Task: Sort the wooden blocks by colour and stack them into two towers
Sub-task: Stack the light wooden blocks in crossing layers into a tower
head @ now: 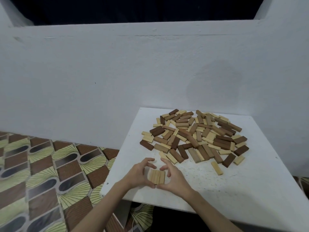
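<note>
Head view: left hand (139,173) and right hand (173,175), fingers curled, clasp a row of pale blocks (156,176); mixed pile (195,137) at 1 o'clock on white board (242,190).

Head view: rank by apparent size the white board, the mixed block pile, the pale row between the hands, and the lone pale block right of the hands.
1. white board
2. mixed block pile
3. pale row, though nearness to the camera enlarges it
4. lone pale block

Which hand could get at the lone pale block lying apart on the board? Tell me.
Probably the right hand: the lone pale block lies on bare white board to its right, nothing between. It must first release the row of pale blocks.
</note>
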`<state>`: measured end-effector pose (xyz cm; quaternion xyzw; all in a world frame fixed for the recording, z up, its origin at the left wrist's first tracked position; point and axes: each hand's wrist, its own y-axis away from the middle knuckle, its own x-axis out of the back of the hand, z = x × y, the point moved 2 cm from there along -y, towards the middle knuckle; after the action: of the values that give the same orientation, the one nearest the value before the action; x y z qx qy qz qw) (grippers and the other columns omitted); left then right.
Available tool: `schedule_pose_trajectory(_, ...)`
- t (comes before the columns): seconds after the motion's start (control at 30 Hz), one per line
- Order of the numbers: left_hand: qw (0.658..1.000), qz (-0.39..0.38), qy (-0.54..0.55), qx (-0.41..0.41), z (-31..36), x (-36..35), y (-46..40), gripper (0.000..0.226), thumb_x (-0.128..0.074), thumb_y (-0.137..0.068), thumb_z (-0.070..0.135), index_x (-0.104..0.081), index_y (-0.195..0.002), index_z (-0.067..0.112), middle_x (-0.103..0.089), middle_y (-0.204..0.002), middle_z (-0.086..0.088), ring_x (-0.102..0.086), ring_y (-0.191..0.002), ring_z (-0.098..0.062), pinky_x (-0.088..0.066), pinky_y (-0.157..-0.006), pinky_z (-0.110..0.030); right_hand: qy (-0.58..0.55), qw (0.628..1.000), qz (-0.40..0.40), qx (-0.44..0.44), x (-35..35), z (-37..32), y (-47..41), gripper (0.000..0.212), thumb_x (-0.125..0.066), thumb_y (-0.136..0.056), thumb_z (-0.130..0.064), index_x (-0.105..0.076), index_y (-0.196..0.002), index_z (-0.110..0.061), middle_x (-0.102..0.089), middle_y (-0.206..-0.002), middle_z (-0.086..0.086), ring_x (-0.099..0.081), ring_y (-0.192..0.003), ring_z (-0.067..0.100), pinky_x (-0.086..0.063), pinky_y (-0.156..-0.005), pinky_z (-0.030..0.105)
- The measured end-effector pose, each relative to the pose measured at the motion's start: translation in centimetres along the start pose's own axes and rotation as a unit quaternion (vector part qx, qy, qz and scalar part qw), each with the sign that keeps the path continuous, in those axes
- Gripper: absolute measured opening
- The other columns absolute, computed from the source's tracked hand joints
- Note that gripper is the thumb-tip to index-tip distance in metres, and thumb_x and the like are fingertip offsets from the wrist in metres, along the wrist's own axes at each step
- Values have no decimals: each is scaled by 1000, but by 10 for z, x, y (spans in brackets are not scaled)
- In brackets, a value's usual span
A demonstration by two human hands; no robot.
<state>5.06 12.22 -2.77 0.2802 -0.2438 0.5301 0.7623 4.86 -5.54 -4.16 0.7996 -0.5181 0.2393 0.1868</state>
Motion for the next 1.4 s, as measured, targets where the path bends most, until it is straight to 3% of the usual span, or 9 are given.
schedule_pose_trajectory(0.3,1000,5,-2,-4,-11,4,0,85,-89,-59,22,-38,-127,31,-62,-107,17,-48,-64,9,-38,-65,-8,48,999,3,6,-10,-4,-7,90,-78,-70,-36,-26,-143,-38,-52,-112,-21,-39,-90,-9,-41,-86,22)
schedule_pose_trajectory(0.53,1000,12,23,2,-24,15,-1,85,-89,-57,19,-39,-123,35,-63,-105,19,-44,-57,1,-39,-65,-11,43,999,19,8,-20,-11,-14,90,-79,-70,-36,-26,-143,-35,-53,-112,-19,-38,-93,-2,-41,-86,22)
schedule_pose_trajectory(0.8,999,21,31,-10,-31,15,-4,86,-91,-55,19,-42,-125,29,-65,-105,16,-42,-54,-3,-38,-61,-10,38,999,17,3,-21,-11,-17,90,-79,-70,-37,-26,-143,-36,-54,-113,-19,-38,-92,-10,-35,-80,14)
schedule_pose_trajectory(1.27,999,27,43,5,-30,14,-4,85,-90,-56,21,-41,-124,33,-64,-106,19,-39,-55,-1,-39,-63,-11,29,999,16,5,-19,-10,-19,90,-80,-69,-33,-28,-143,-34,-54,-111,-21,-40,-91,-8,-37,-81,14)
schedule_pose_trajectory(1.4,999,19,47,5,-29,15,-2,88,-90,-56,20,-39,-125,34,-62,-111,19,-43,-57,3,-40,-65,-10,17,1000,5,-2,-19,-8,-19,95,-82,-66,-40,-25,-142,-39,-52,-113,-23,-42,-92,-2,-42,-86,23)
